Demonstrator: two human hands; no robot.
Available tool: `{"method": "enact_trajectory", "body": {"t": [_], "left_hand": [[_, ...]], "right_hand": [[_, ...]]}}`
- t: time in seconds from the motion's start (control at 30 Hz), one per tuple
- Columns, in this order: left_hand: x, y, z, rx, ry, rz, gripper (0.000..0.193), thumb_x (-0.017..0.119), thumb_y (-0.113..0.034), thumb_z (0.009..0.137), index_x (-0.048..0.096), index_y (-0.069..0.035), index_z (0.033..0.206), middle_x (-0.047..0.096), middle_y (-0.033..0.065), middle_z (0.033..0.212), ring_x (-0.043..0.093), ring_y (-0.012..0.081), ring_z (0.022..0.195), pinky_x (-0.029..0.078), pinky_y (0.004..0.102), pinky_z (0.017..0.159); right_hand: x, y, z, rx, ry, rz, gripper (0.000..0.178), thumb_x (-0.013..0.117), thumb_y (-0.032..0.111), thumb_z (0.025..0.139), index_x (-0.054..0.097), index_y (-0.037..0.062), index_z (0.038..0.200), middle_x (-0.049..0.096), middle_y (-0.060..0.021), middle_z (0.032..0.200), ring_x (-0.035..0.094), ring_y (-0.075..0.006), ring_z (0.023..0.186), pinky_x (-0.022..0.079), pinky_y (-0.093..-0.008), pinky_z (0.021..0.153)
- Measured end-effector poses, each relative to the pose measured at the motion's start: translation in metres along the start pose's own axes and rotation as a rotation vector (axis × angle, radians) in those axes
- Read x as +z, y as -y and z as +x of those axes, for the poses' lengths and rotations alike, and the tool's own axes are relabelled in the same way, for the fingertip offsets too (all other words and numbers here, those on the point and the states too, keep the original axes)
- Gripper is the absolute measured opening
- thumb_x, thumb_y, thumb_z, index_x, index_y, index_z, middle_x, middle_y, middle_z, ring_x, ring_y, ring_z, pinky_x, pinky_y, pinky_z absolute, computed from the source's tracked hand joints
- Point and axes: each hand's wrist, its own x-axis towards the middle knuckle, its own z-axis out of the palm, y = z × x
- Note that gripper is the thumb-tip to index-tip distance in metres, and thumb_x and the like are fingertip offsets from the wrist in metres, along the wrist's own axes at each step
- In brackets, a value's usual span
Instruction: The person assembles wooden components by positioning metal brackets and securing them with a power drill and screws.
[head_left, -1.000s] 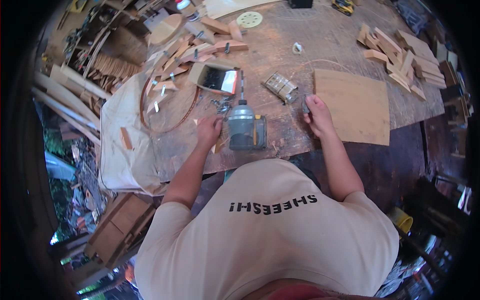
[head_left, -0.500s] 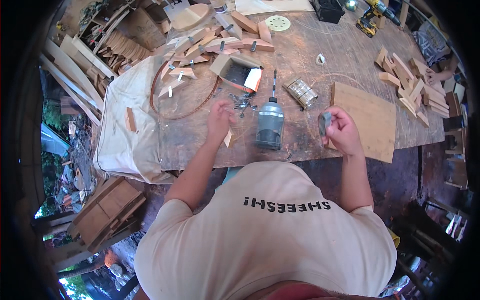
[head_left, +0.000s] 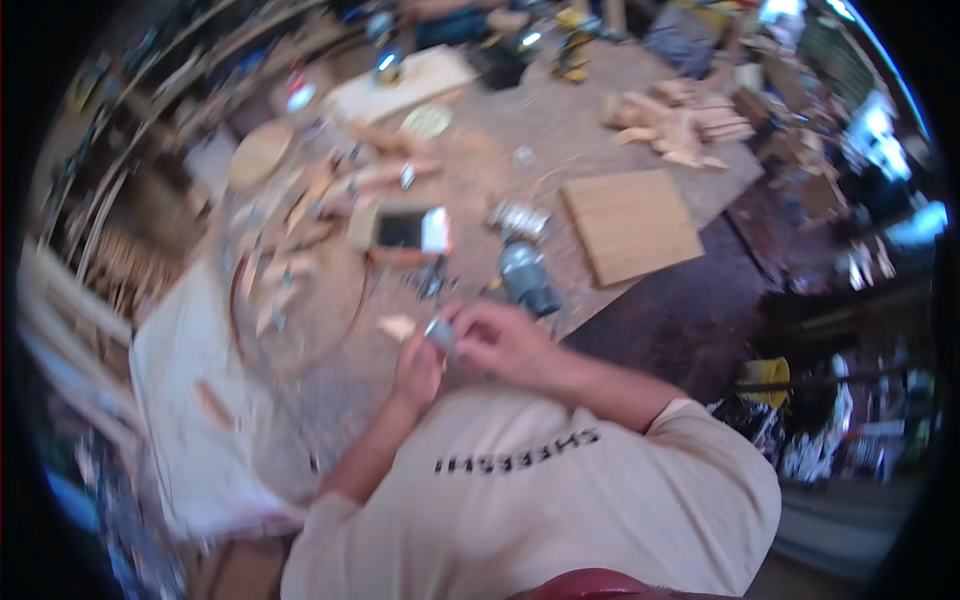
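Observation:
In front of my chest, at the near table edge, my two hands meet around a small grey roll (head_left: 438, 334), its exact kind blurred. My right hand (head_left: 500, 342) reaches in from the right, fingers pinched at its side. The thumb and fingers of my left hand (head_left: 418, 368) close on it from the lower left. Just beyond them lies a small pale wood piece (head_left: 397, 326). A grey bottle-shaped thing with a dark lower part (head_left: 527, 278) is past my right hand. Beside the small dark loose pieces (head_left: 431, 280) is an open cardboard box (head_left: 375, 232).
A square wooden board (head_left: 632, 225) lies right of the clear packet (head_left: 520, 220). Cut wood pieces (head_left: 675, 125) are heaped far right, and more with metal plates (head_left: 290, 270) lie left within a brown hoop. White cloth (head_left: 190, 370) covers the left corner. A yellow drill (head_left: 573, 45) stands far back.
My right hand has come left with the grey roll and met my left hand near my chest. The view has turned, so the table sits differently and looks smeared.

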Motion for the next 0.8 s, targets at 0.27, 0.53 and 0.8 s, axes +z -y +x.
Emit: {"method": "enact_trajectory", "body": {"t": [0.27,0.53,0.8], "left_hand": [[-0.038,-0.003,-0.017,-0.283,-0.244,-0.223,0.047,0.041,-0.029,0.101,0.043,0.006,0.133,0.055,0.0146,0.12,0.057,0.0216,0.108,0.047,0.0334,0.09],[-0.038,-0.013,0.011,-0.388,-0.054,-0.287,0.041,0.045,-0.023,0.1,0.047,0.0,0.135,0.053,0.0083,0.127,0.051,0.0171,0.115,0.043,0.0337,0.096],[-0.031,-0.034,0.018,-0.359,0.064,-0.237,0.043,0.043,-0.029,0.101,0.043,-0.001,0.134,0.053,0.0117,0.128,0.056,0.0193,0.113,0.05,0.0338,0.09]], "right_hand": [[0.059,-0.046,0.001,-0.115,-0.375,-0.731,0.019,0.065,0.007,0.081,0.061,0.0035,0.099,0.061,-0.0131,0.091,0.063,-0.0258,0.079,0.051,-0.0334,0.068],[0.06,-0.048,0.017,-0.069,-0.608,-0.936,0.024,0.065,0.009,0.079,0.066,0.0081,0.103,0.064,-0.013,0.086,0.063,-0.0306,0.077,0.051,-0.0358,0.067],[0.065,-0.011,0.025,-0.043,-0.613,-1.023,0.018,0.059,0.005,0.081,0.065,0.0047,0.098,0.066,-0.0127,0.079,0.068,-0.0278,0.073,0.053,-0.0335,0.064]]}}
